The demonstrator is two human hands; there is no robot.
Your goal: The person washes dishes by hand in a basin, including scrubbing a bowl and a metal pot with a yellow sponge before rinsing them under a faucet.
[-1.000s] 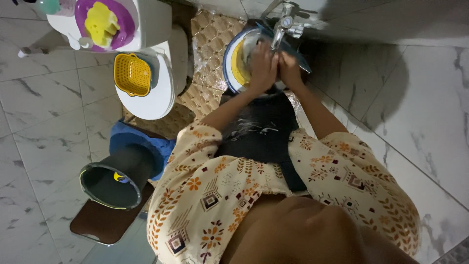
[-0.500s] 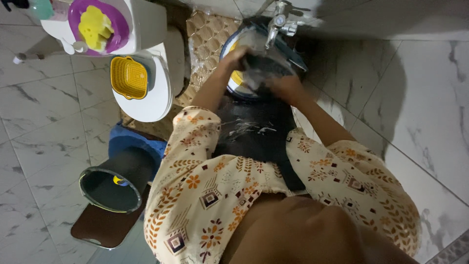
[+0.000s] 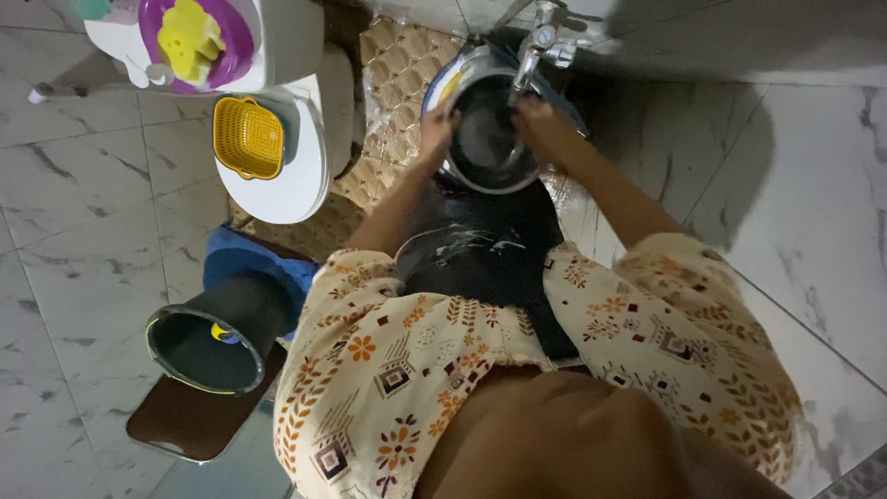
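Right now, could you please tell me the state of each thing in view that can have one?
Metal bowl: tilted on edge under the tap, held by both hands.
Tap: flow cannot be told.
Left hand: gripping the bowl's rim.
Right hand: gripping the opposite rim.
Yellow basket: upright, on a white lid.
Black bucket: lying on its side.

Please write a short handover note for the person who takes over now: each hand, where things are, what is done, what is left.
Left hand grips the rim of the steel bowl. Right hand is at its other side, under the tap.
The bowl is tilted over a basin on the floor.
Done: white suds show on the dark cloth below.
Left: whether rinsing is finished cannot be told.
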